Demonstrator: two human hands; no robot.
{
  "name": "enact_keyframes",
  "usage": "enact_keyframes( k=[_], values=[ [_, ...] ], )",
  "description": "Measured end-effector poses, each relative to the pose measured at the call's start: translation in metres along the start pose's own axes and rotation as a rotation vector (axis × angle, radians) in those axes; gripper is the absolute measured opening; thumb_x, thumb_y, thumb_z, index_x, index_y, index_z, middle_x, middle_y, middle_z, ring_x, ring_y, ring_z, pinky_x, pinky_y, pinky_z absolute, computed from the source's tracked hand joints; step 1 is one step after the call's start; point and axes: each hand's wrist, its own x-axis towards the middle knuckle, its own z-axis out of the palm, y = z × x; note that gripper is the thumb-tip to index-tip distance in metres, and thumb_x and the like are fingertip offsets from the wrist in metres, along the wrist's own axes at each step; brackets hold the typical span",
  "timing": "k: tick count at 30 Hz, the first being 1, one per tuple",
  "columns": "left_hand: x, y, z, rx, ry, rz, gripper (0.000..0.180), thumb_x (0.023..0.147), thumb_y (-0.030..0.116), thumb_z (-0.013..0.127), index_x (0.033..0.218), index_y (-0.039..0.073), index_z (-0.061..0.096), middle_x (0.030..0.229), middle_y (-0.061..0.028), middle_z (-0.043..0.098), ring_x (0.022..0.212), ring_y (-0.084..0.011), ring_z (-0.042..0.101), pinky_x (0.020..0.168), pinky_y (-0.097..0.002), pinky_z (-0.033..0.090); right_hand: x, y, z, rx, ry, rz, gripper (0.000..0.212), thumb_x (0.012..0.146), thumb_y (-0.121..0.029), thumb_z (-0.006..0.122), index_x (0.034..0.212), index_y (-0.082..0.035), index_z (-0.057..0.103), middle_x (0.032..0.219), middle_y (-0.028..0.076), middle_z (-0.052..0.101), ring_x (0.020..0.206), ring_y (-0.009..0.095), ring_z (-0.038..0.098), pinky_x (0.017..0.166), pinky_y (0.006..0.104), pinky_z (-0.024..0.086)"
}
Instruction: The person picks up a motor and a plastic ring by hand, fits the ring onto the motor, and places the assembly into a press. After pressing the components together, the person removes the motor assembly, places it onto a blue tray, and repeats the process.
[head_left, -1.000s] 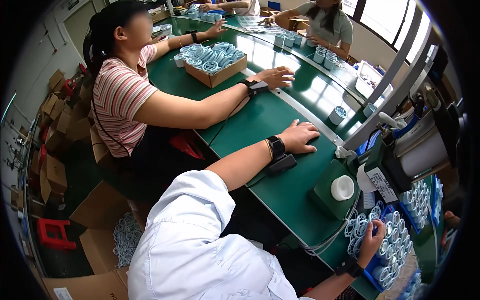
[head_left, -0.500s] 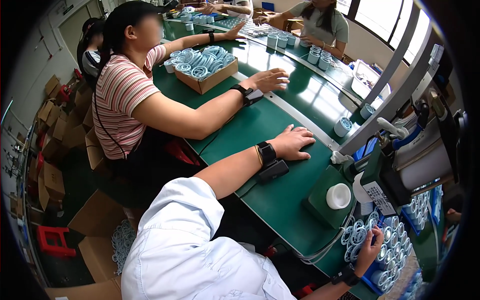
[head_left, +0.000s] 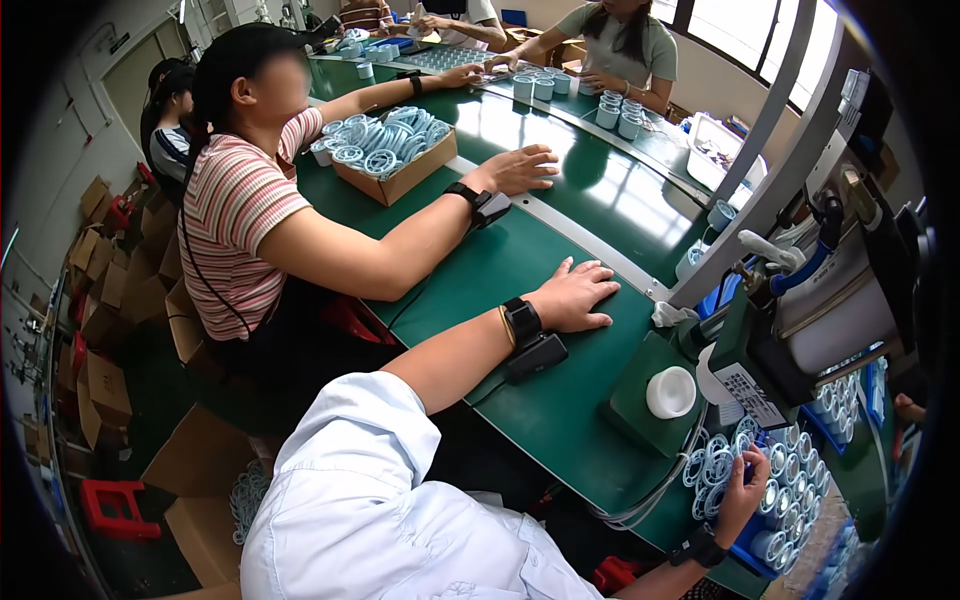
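My left hand [head_left: 573, 298] lies palm down on the green tabletop [head_left: 530, 400], fingers spread, holding nothing. A black strap with a small box is on that wrist. At the lower right, my right hand [head_left: 742, 488] is raised with bent fingers between loose light-blue plastic rings [head_left: 708, 468] and round light-blue cups [head_left: 785, 500] standing in a blue tray [head_left: 750, 562]. Its fingertips are close together; whether a part is between them is too small to make out. Between my hands a white round fixture [head_left: 671, 392] sits on a green block.
A press-like machine [head_left: 835, 310] with hoses stands at the right, by a slanted metal post [head_left: 745, 150]. To my left, a co-worker in a striped shirt [head_left: 250, 205] reaches over the table beside a carton of blue rings [head_left: 405, 180]. Cups [head_left: 690, 262] stand on the conveyor.
The view has shifted slightly, so most things sit a little further left. A conveyor cup has moved partly behind the metal post. My left hand stays flat; my right stays among the blue parts.
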Motion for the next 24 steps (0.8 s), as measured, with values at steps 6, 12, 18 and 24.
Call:
enact_keyframes(
  k=[6, 12, 18, 24],
  values=[
    [-0.0013, -0.0019, -0.0007, 0.004, 0.0, 0.027, 0.064, 0.086, 0.044, 0.061, 0.138, 0.01, 0.045, 0.147, -0.0129, 0.036, 0.14, -0.0326, 0.026, 0.11, -0.0628, 0.017, -0.0009, -0.0043, -0.0004, 0.007, -0.012, 0.022, 0.019, 0.09, -0.016, 0.063, 0.096, 0.0, 0.055, 0.116, 0.016, 0.058, 0.108, 0.027, 0.053, 0.098, 0.036, 0.037],
    [-0.0009, -0.0034, -0.0015, -0.017, 0.006, 0.039, 0.063, 0.086, 0.044, 0.062, 0.137, 0.011, 0.046, 0.147, -0.0122, 0.037, 0.14, -0.0319, 0.027, 0.111, -0.0613, 0.017, -0.0014, -0.0086, -0.0008, -0.03, -0.012, -0.033, 0.015, 0.091, -0.014, 0.062, 0.094, 0.0, 0.056, 0.118, 0.014, 0.058, 0.104, 0.021, 0.054, 0.092, 0.0309, 0.041],
    [-0.0015, -0.005, -0.0005, -0.024, 0.04, 0.008, 0.062, 0.084, 0.046, 0.063, 0.135, 0.013, 0.049, 0.144, -0.0111, 0.041, 0.139, -0.0311, 0.029, 0.111, -0.0606, 0.018, 0.0014, -0.0077, 0.0014, -0.012, -0.006, -0.056, 0.015, 0.091, -0.014, 0.062, 0.093, 0.0, 0.057, 0.114, 0.014, 0.059, 0.104, 0.023, 0.055, 0.093, 0.0321, 0.041],
    [0.0002, -0.0019, -0.0016, -0.023, 0.031, 0.01, 0.061, 0.085, 0.045, 0.063, 0.135, 0.013, 0.049, 0.144, -0.0111, 0.041, 0.139, -0.0312, 0.029, 0.112, -0.0595, 0.018, -0.0001, -0.009, -0.0002, 0.018, 0.004, -0.045, 0.016, 0.088, -0.014, 0.064, 0.093, 0.0, 0.057, 0.112, 0.015, 0.06, 0.106, 0.026, 0.055, 0.095, 0.0349, 0.039]
  ],
)
